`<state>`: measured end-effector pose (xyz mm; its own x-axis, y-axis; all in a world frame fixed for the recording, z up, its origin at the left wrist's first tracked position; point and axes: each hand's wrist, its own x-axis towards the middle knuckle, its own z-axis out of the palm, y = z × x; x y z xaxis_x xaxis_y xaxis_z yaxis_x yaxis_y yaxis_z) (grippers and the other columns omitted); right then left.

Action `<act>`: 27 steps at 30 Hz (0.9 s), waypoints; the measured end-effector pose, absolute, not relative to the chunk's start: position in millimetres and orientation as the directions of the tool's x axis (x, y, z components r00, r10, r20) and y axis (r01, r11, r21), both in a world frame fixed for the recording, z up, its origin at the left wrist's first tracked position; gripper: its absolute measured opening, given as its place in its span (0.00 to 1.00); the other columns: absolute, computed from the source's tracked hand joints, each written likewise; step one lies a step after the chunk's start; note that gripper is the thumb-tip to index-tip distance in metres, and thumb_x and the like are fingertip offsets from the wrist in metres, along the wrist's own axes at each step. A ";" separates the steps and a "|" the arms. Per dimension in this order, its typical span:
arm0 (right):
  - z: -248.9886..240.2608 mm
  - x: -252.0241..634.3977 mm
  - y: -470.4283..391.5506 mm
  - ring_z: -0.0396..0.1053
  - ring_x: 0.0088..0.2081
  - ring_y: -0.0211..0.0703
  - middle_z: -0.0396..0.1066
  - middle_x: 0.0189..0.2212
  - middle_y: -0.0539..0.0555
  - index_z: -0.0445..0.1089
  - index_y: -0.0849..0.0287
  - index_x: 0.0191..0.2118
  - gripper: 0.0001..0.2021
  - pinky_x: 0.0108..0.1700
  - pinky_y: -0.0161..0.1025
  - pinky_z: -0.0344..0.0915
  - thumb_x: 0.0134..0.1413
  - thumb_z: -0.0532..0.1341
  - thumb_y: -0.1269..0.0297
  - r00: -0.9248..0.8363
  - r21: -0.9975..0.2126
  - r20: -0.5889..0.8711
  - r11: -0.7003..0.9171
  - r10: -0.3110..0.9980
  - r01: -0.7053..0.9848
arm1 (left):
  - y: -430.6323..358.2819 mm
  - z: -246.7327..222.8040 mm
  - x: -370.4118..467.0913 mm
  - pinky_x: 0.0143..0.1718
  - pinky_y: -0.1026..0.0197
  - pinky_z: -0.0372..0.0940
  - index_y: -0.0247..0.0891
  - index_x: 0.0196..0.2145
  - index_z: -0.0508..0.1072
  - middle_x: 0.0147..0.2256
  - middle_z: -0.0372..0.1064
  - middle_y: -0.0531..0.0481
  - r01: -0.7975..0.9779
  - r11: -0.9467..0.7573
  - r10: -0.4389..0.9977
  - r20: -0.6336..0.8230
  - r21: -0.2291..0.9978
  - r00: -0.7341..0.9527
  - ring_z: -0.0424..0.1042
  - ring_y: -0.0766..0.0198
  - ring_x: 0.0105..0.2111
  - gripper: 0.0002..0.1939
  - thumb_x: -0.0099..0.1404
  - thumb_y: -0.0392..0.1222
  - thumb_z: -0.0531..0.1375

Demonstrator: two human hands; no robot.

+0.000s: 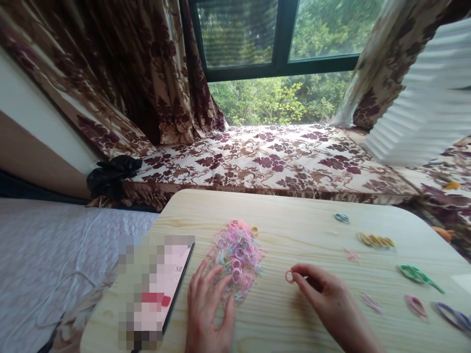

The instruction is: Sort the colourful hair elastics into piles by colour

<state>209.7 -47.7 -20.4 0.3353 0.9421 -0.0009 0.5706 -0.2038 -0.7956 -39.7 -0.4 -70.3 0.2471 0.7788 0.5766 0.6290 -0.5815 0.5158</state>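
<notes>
Here's the right hand, thumb and forefinger pinching a small pink elastic ring, above the middle of the pale wooden table! The left hand spreads its fingers at the tangled pile of pastel elastic bands, left of centre; yellow looped bands lie toward the right edge.

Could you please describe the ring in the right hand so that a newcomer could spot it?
On the pale wooden table, find the right hand, to the right of the multicoloured pile. It pinches a pink ring, set apart by being held singly, away from that pile.
</notes>
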 end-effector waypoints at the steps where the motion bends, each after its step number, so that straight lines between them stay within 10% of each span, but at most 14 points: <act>1: -19.3 211.4 -50.0 0.74 0.28 0.42 0.79 0.28 0.51 0.77 0.54 0.32 0.13 0.30 0.35 0.69 0.56 0.57 0.55 0.340 -0.795 0.001 -0.205 0.941 0.571 | -1.1 -69.7 -38.3 0.58 0.41 0.63 0.45 0.48 0.73 0.51 0.69 0.46 0.625 -0.574 0.784 0.574 0.528 0.236 0.59 0.49 0.63 0.15 0.66 0.32 0.56; 27: -2.3 331.2 -186.1 0.79 0.29 0.52 0.80 0.26 0.51 0.80 0.47 0.29 0.12 0.25 0.38 0.73 0.43 0.66 0.46 0.751 -0.442 -0.040 -0.686 0.659 0.578 | 10.3 -80.1 -56.4 0.65 0.50 0.53 0.44 0.50 0.72 0.51 0.69 0.48 0.601 -0.717 0.660 0.623 0.354 0.420 0.59 0.51 0.62 0.17 0.64 0.35 0.60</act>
<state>331.2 -186.1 -2.3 0.7512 0.6589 -0.0399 0.5781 -0.6859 -0.4420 -56.4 10.3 -80.1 0.4199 0.6595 0.6235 0.6008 -0.7169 0.3537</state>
